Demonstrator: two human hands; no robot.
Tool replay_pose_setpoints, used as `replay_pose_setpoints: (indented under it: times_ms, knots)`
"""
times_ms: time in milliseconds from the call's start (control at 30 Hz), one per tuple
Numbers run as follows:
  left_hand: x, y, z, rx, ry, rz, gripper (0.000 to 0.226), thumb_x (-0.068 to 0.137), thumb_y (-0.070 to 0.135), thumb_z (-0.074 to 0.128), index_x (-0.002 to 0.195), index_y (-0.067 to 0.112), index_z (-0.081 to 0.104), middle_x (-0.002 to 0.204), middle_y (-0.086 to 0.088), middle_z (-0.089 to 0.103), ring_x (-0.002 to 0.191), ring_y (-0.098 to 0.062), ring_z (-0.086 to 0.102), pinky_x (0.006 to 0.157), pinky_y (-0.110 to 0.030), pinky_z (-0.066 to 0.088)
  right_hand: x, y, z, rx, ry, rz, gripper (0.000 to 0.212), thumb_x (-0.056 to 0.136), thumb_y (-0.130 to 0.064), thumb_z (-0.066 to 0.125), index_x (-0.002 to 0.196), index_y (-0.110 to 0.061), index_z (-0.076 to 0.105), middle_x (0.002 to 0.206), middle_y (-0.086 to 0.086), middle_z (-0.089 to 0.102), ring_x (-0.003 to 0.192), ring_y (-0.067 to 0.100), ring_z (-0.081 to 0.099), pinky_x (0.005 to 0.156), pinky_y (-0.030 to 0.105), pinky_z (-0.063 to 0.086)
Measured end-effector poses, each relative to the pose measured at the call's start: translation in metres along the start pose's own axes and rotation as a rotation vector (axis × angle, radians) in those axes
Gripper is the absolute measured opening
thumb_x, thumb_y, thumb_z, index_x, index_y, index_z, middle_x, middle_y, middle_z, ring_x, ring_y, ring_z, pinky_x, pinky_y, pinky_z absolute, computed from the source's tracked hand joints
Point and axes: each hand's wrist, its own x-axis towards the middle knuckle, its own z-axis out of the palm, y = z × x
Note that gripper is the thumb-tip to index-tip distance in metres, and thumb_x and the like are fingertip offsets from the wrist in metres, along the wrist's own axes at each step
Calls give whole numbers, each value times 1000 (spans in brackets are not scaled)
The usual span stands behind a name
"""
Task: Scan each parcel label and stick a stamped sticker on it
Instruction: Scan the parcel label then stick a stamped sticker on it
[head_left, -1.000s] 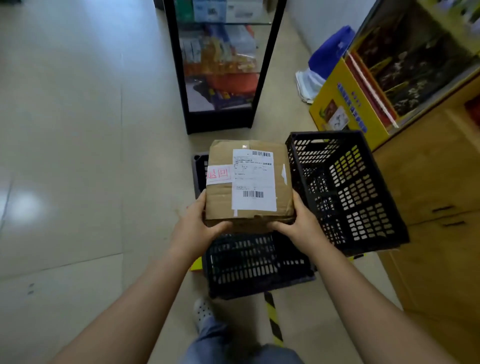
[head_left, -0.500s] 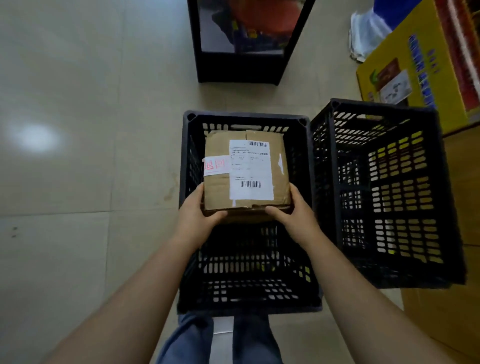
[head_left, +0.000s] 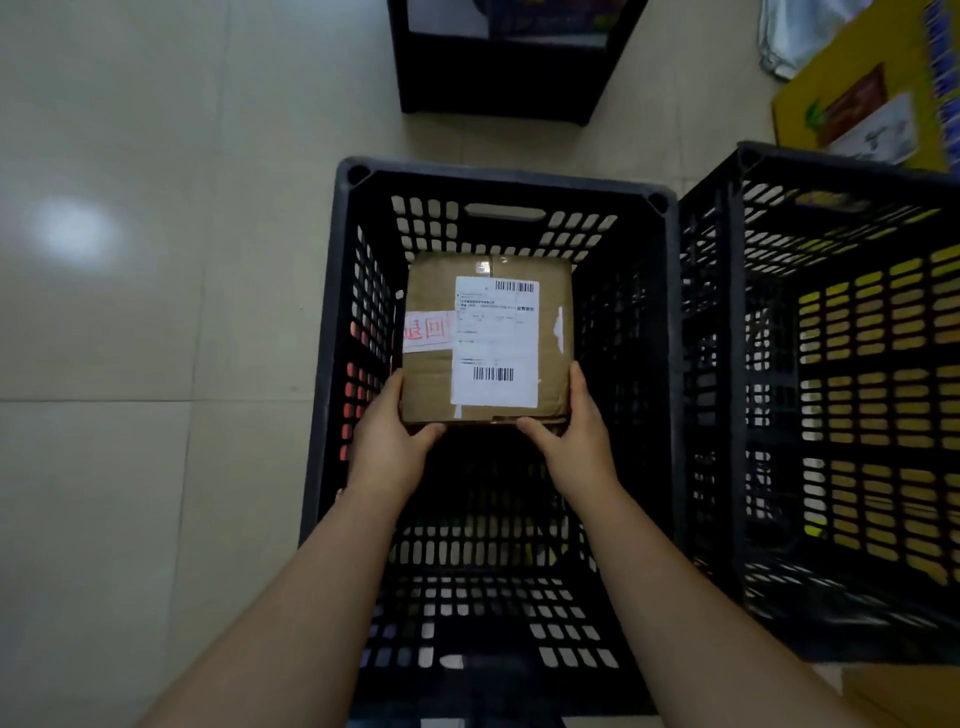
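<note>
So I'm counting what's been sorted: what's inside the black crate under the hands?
Only the cardboard parcel, held by the left hand and right hand inside the black crate. Its dark floor looks bare; beneath the parcel is hidden.

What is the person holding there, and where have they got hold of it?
A cardboard parcel, gripped by its two near corners: left hand at the left one, right hand at the right, inside the black crate.

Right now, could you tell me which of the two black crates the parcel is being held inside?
The left crate, directly below the person: both hands, left and right, hold the parcel within its walls. The right crate beside it has no parcel showing.
</note>
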Motion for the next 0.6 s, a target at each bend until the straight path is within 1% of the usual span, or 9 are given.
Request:
replay_pose_setpoints:
  times_ms: [67,167,200,267,333,400,500,600]
  knots:
    - [-1,-3,2,5,21,6,76,83,16,76,147,31,38,131,13,55,116,-5,51,93,-18,37,2,2,-1,-30,-1,-7,96,85,-27,76,157,-30,13,156,-5,33,137,10,39,116,29,31]
    - [5,1,3,1,13,37,74,85,15,74,147,32,37,121,20,49,110,1,46,90,-16,34,7,2,-4,-71,0,-25,95,87,-30,74,158,-28,10,158,-6,27,136,4,33,112,20,24]
    - [8,3,4,4,12,40,74,86,15,74,148,32,37,119,20,48,110,2,45,91,-17,34,10,0,-5,-80,-1,-25,95,88,-31,73,158,-28,8,158,-7,26,136,3,31,111,19,23]
    - [15,9,3,13,9,53,74,86,14,73,148,32,36,121,17,51,109,0,46,92,-21,36,16,-3,-6,-93,-4,-30,95,89,-34,71,158,-28,5,159,-6,24,140,6,29,110,18,20]
    - [21,13,3,17,-4,59,73,86,14,72,147,33,37,124,13,57,107,-2,49,91,-22,38,20,-6,-8,-116,-10,-37,96,90,-36,70,158,-26,3,160,-5,22,142,10,28,110,19,19]
    - [22,15,1,30,-19,60,74,85,15,73,147,33,36,129,9,58,110,-4,50,93,-22,38,21,-7,-10,-141,-21,-45,96,89,-37,70,158,-26,3,160,-4,21,144,12,27,112,22,20]
    - [7,18,-9,90,-34,75,71,85,21,73,147,27,39,136,2,55,122,-13,51,99,-24,37,10,-12,-19,-202,-26,-54,96,89,-39,70,158,-27,4,162,-4,17,145,13,25,112,25,20]
    - [-25,32,-32,230,-83,114,67,89,32,69,148,21,39,146,1,45,134,-17,42,106,-24,30,-19,-31,-36,-286,-12,-105,89,89,-44,67,157,-31,11,161,-7,17,144,14,27,112,29,26]
